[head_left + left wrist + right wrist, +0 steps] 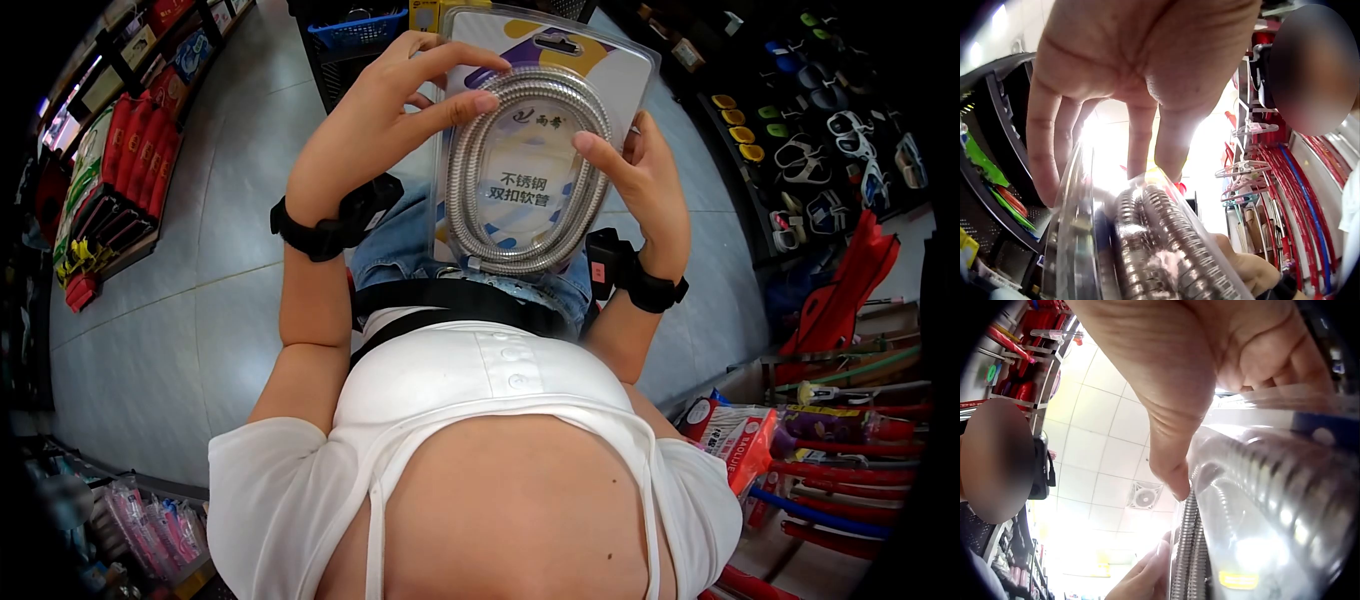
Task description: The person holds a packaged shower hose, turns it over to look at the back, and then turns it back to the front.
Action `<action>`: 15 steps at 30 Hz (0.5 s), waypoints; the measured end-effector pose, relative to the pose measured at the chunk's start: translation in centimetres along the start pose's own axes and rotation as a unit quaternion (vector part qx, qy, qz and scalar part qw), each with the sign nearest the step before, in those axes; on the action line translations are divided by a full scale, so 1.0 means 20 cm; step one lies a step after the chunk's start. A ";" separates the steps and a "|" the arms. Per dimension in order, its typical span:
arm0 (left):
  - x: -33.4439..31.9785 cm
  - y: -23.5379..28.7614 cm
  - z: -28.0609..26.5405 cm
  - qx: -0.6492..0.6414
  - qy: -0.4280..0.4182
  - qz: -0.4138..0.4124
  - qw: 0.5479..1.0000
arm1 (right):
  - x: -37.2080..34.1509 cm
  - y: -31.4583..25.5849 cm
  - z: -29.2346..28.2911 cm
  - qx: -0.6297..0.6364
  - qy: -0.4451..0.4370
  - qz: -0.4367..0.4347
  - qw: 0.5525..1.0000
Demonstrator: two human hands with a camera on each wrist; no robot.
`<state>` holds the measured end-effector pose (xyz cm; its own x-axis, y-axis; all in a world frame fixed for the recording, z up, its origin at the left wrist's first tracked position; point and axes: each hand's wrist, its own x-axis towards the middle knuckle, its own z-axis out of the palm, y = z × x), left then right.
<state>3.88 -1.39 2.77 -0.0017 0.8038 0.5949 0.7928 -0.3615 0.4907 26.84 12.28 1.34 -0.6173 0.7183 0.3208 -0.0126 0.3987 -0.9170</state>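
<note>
A clear blister pack (625, 75) with a white, purple and yellow card holds a coiled silver metal hose (465, 185), upright before the person's lap. The left hand (385, 115) grips its upper left side, thumb and index finger on the front, other fingers partly hidden behind. At the right edge, the right hand (648, 185) holds the pack with its thumb on the front and its fingers behind. In the left wrist view the left hand (1141, 62) straddles the pack's edge above the ribbed hose (1175, 237). The right wrist view shows the right hand's (1172, 381) thumb against the plastic.
Shelves with red packages (140, 160) stand at the left. A dark rack of sandals and slippers (800, 150) is at the right, with red and blue tubes (840, 500) below it. A blue basket (358, 30) sits beyond the left hand. Grey floor tiles (240, 200) lie between.
</note>
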 end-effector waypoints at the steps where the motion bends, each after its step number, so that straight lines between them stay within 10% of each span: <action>1: 0.00 0.00 0.00 -0.001 0.000 -0.001 1.000 | 0.00 0.00 0.00 0.001 -0.001 -0.002 1.000; 15: 0.00 0.01 0.01 -0.021 0.006 -0.003 1.000 | 0.01 0.02 0.00 -0.002 0.003 -0.008 1.000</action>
<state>4.08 -1.36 2.75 -0.0140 0.8008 0.5988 0.7664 -0.3760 0.5208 26.66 12.56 0.94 -0.6127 0.7151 0.3365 -0.0198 0.4118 -0.9111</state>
